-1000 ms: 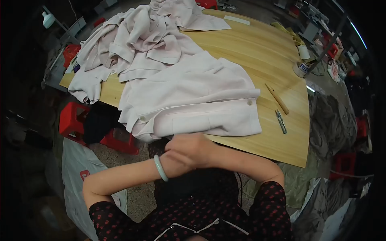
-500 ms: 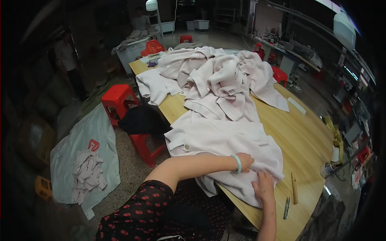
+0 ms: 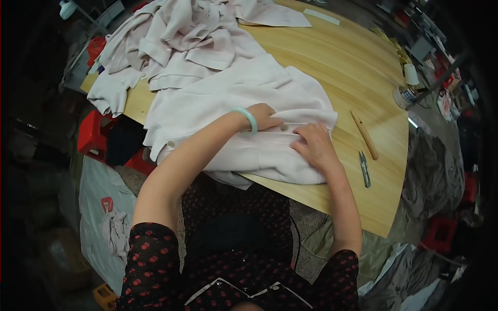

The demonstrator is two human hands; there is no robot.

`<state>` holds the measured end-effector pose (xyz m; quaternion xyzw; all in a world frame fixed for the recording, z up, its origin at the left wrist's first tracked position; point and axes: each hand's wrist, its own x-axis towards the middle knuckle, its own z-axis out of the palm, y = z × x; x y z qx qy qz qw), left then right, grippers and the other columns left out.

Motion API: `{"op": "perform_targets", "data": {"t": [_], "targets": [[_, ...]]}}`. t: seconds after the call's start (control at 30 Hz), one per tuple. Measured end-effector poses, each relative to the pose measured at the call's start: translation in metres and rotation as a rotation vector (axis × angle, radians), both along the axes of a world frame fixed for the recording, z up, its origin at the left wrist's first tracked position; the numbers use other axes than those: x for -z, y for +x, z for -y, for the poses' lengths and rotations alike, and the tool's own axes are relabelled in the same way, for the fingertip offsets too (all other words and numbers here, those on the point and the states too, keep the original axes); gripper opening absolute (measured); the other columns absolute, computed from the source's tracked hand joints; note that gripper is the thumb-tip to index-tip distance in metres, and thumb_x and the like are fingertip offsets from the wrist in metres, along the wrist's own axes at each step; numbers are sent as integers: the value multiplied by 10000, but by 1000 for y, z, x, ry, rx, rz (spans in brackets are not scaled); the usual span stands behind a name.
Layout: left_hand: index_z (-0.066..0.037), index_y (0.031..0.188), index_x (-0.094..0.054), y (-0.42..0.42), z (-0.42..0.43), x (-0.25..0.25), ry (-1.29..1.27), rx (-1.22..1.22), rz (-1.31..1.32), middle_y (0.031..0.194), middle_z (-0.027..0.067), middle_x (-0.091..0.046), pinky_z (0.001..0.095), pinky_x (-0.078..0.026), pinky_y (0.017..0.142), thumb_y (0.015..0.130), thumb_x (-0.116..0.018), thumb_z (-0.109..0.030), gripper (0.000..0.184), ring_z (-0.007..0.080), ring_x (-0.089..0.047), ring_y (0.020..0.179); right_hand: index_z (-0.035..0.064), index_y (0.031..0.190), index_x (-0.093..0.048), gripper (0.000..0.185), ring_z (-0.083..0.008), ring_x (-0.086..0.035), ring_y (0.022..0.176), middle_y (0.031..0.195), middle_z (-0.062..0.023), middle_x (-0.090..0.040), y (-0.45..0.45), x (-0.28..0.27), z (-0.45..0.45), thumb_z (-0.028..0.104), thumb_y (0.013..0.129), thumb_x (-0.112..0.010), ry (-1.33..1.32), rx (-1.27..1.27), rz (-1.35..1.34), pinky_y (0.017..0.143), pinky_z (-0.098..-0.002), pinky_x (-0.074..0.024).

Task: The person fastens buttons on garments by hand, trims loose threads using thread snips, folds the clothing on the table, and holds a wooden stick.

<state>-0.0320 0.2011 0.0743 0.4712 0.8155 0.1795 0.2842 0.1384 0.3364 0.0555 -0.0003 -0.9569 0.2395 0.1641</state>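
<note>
Lying along the near edge of the tabletop (image 3: 358, 78), the pale pink buttoned garment (image 3: 223, 101) extends left to right on its long axis. Its placket slants slightly away toward the right; one end faces the tabletop's right edge. Part of the fabric overhangs the near edge.

The left hand (image 3: 263, 117), below a pale green bangle (image 3: 249, 118), rests on the placket beside a button (image 3: 284, 127); its fingers are close together, and whether they pinch fabric cannot be told. The right hand (image 3: 315, 146) touches the placket across that button, thumb and fingers spread.

Toward the near right corner lie a slender wooden tool (image 3: 366, 136), narrow end pointing away, and thread snips (image 3: 365, 170), blades pointing away. A garment heap (image 3: 181, 41) covers the far left of the tabletop.
</note>
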Motion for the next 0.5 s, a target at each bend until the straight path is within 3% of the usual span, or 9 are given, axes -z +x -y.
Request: {"op": "perform_targets", "data": {"t": [0.07,0.2,0.37,0.5], "targets": [[16,889,-636,5,1,-7,-58,-3,16,833,217,-616,359,-443,752,762,-559,-359,403,311,-588,790,42,828,-611,207,-288,-502,821,766,-116,-547,0,-2,3,173,676,-662,-10,-45,-7,806,-385,-356],[1,837,-637,15,-4,13,77,6,-264,839,218,-614,382,-445,750,726,-620,-328,347,348,-579,815,49,821,-619,138,-285,-515,780,743,-118,-544,-7,6,11,145,723,-623,39,-78,-3,773,-382,-374],[-8,823,-638,17,-5,22,190,-75,-151,819,213,-614,392,-445,761,711,-633,-322,334,349,-579,816,43,818,-595,85,-297,-518,764,749,-131,-541,-11,8,18,86,746,-580,62,-11,-77,719,-399,-388],[-12,867,-646,11,-12,33,193,-87,-66,859,236,-606,390,-436,803,698,-629,-361,388,357,-575,860,35,884,-568,160,-318,-522,786,759,-145,-541,-17,3,22,26,730,-522,55,5,-82,728,-410,-397]]}}
